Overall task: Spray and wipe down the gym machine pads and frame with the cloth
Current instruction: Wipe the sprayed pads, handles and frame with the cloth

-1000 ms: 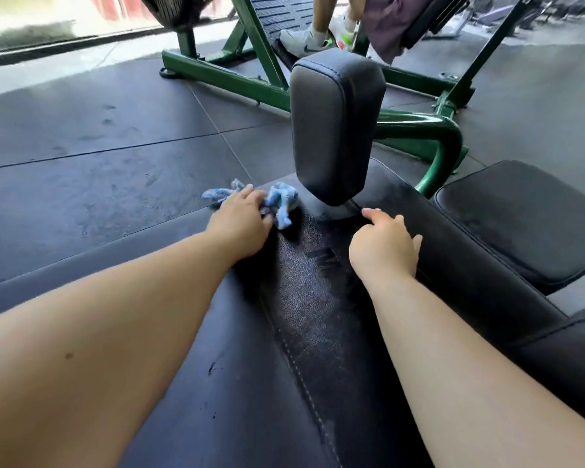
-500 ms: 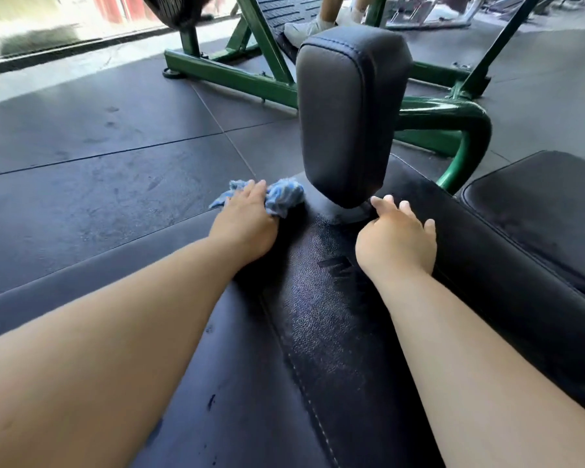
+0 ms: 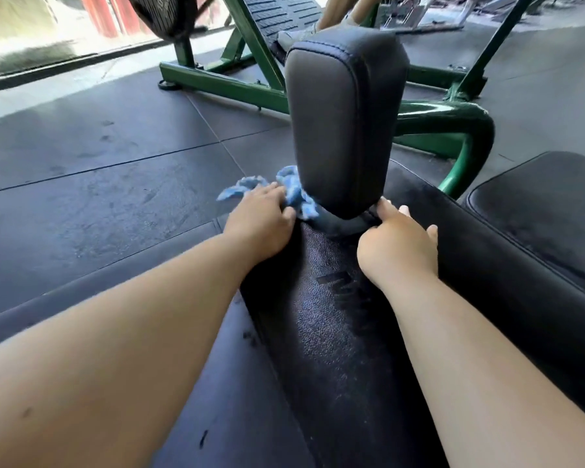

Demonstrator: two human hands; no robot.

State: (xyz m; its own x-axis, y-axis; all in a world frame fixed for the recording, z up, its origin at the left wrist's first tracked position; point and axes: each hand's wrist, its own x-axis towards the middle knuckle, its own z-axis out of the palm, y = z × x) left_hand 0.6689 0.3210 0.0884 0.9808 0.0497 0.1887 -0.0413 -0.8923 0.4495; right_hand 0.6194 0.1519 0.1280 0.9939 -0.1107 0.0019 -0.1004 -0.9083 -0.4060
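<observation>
While left fingers (image 3: 267, 192) clutch one cloth (image 3: 294, 194), right fingers (image 3: 387, 208) lie released on pad (image 3: 318, 319).

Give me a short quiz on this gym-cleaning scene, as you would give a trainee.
1. True or false: the right hand grips a spray bottle.
2. Which of the hands holds the cloth? A. right hand B. left hand C. neither
3. Fill in: the frame is painted ___.

Key: 1. False; it rests open on the pad. 2. B. 3. Green.
</observation>
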